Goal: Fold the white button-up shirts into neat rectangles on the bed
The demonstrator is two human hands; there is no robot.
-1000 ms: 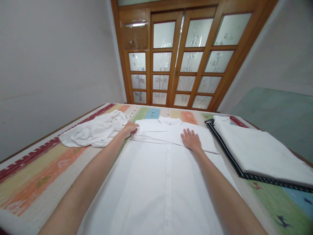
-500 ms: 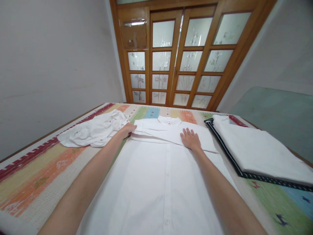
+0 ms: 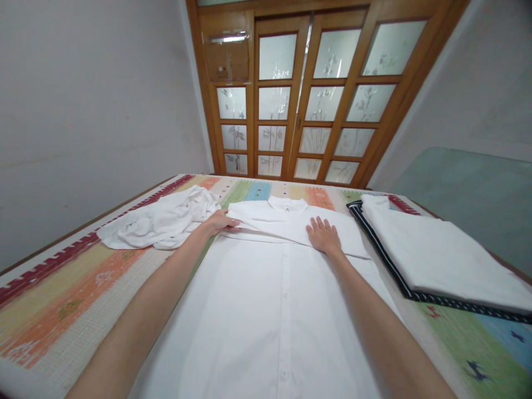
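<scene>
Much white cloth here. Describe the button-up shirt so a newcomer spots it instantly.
Before the wooden glass-paned doors lies a multicoloured patterned cover. At its middle, touched by left hand and right hand, is the white button-up shirt. Unlike the crumpled white cloth to its left and folded white garment to its right, it shows a collar and button row.

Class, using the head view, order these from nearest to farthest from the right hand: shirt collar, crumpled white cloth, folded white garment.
From the right hand:
1. Shirt collar, ahead, slightly left
2. Folded white garment, right side
3. Crumpled white cloth, far left side
</scene>
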